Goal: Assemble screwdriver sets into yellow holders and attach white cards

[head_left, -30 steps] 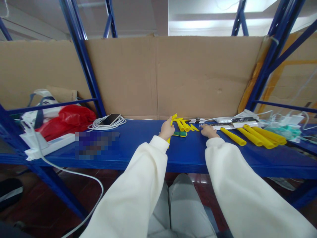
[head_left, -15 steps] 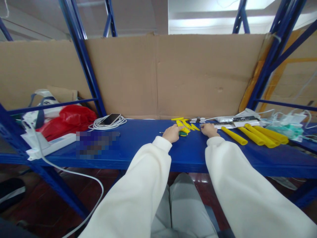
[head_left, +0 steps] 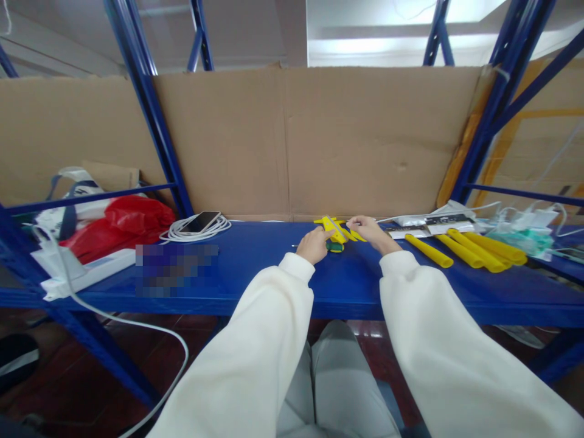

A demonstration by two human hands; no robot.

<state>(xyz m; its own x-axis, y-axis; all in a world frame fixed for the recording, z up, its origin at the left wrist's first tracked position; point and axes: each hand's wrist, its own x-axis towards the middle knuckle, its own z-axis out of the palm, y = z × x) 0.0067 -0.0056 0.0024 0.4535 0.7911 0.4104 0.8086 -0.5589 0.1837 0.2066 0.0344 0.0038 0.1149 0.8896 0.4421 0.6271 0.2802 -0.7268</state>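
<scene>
My left hand is closed on a flat yellow piece, thumb and fingers at its near left edge. A greyish line runs along the piece's upper face. Just below lies a green-handled screwdriver; its shaft passes behind my left hand, and whether the fingers touch it I cannot tell. My right hand is at the piece's far right end, its fingertips pinched together. What is between them is too small to make out. Smaller yellow pieces lie on the blue shelf between my hands.
Several yellow tubes lie to the right, by black-and-white packets. Farther right is a pile of clear and green plastic. To the left are a phone on a coiled white cable, a red bag and a white power strip. Cardboard stands behind.
My right hand has risen from the shelf beside the packets and moved left to the yellow piece. My left hand keeps the piece in nearly the same place, turned slightly.
</scene>
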